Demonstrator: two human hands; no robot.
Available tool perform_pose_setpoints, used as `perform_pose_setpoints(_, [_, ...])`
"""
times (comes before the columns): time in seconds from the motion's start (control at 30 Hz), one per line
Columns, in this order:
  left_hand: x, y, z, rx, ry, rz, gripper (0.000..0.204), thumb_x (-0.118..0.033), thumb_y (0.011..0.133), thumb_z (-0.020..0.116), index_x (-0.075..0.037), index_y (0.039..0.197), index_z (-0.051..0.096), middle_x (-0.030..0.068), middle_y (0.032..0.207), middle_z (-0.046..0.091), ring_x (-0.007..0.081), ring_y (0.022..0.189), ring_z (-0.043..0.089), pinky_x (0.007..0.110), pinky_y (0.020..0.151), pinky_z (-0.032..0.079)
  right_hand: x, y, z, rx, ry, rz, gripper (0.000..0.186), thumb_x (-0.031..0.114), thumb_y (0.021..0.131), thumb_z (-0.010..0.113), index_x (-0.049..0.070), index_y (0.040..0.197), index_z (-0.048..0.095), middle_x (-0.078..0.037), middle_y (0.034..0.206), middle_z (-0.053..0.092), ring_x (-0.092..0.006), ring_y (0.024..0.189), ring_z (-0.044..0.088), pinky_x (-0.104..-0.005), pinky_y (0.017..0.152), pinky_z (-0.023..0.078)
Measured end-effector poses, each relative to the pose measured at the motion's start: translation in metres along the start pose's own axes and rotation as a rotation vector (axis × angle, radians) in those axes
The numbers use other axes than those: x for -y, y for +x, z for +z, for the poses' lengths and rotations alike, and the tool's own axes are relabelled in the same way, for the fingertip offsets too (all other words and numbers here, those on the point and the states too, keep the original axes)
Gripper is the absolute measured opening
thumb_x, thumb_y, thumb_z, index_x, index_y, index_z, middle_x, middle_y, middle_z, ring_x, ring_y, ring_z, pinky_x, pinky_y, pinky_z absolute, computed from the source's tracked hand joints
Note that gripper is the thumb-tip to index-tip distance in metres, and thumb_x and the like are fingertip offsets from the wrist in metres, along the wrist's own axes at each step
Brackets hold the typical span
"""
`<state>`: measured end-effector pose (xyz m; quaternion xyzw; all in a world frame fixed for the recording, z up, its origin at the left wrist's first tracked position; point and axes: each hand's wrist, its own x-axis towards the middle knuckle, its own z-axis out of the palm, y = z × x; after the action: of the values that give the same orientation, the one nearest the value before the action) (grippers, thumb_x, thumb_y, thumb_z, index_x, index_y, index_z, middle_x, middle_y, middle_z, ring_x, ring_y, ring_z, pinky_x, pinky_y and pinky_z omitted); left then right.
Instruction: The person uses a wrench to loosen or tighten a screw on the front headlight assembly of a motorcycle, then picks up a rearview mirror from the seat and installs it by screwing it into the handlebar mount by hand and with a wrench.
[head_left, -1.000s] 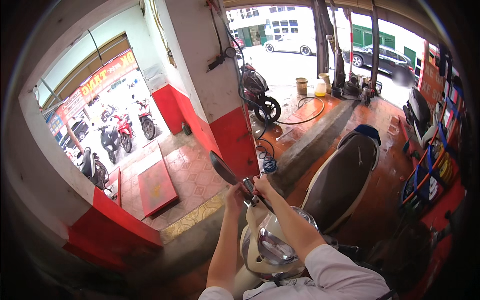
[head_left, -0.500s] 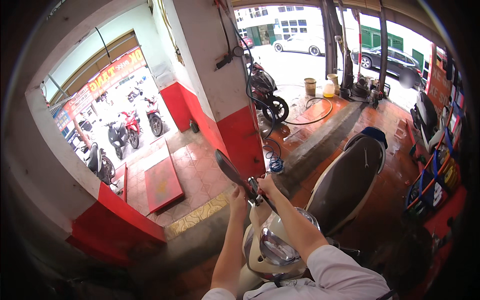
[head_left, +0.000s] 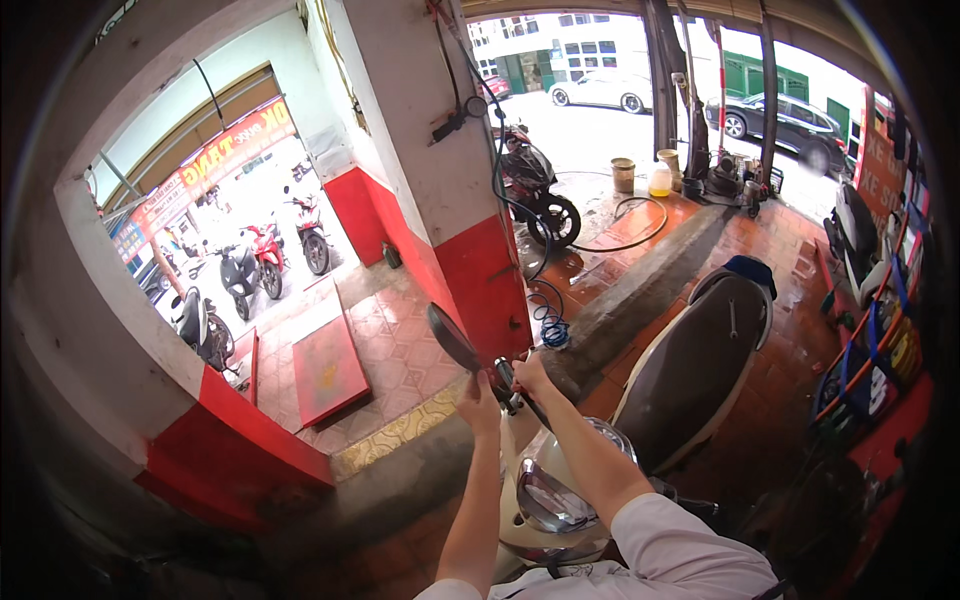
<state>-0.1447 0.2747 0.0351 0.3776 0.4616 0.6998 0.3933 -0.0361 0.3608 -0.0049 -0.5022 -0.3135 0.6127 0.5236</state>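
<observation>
In front of me stands a cream scooter (head_left: 510,455) with a large clear headlight (head_left: 548,500). A dark oval rear-view mirror (head_left: 453,336) sticks up at the end of its handlebar. My left hand (head_left: 477,403) is closed around the lower end of the mirror, where its stem starts. Beside it, my right hand (head_left: 532,374) is closed at the black handlebar grip (head_left: 506,372); its fingers partly hide what they hold. On the scooter's long dark seat (head_left: 685,365) lies a wrench (head_left: 733,320).
A red-and-white pillar (head_left: 485,275) rises just beyond the mirror, with a coiled blue hose (head_left: 550,325) at its foot. A red metal plate (head_left: 330,370) lies on the tiles at left. Another motorbike (head_left: 535,190) and buckets (head_left: 623,175) stand farther off. Racks of goods (head_left: 880,350) line the right.
My left hand and forearm have shifted slightly right and up along the mirror. The mirror has tilted a little. My right hand stays at the handlebar.
</observation>
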Motion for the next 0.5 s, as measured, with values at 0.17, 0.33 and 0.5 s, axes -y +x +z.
perform_pose_setpoints(0.17, [-0.009,0.015,-0.017,0.294,-0.484,-0.328,0.031,-0.021,0.099,0.055,0.002,0.118,0.058,0.01,0.103,0.067,0.0211,0.098,0.065,0.033,0.088,0.053,-0.005,0.005,-0.004,0.014,0.024,0.022,0.037,0.006,0.083,0.053,0.007,0.113,0.031,-0.015,0.091,0.048,-0.0202,0.062,0.055,-0.0322,0.04,0.045])
perform_pose_setpoints(0.33, [-0.001,0.02,-0.016,0.167,-0.142,-0.104,0.023,-0.019,0.097,0.059,0.001,0.108,0.066,0.0082,0.095,0.069,0.0159,0.088,0.065,0.028,0.081,0.051,-0.003,0.005,-0.001,-0.004,-0.053,-0.026,0.037,0.009,0.084,0.052,0.004,0.114,0.031,-0.017,0.097,0.048,-0.0224,0.067,0.058,-0.0339,0.042,0.048])
perform_pose_setpoints(0.5, [-0.007,0.001,0.015,-0.176,0.291,0.196,0.024,-0.017,0.095,0.062,0.006,0.094,0.07,0.0062,0.081,0.07,0.0094,0.074,0.063,0.025,0.068,0.048,0.001,-0.003,0.0,0.006,-0.078,-0.055,0.038,0.01,0.085,0.054,0.004,0.114,0.031,-0.017,0.094,0.05,-0.023,0.066,0.058,-0.0346,0.043,0.048])
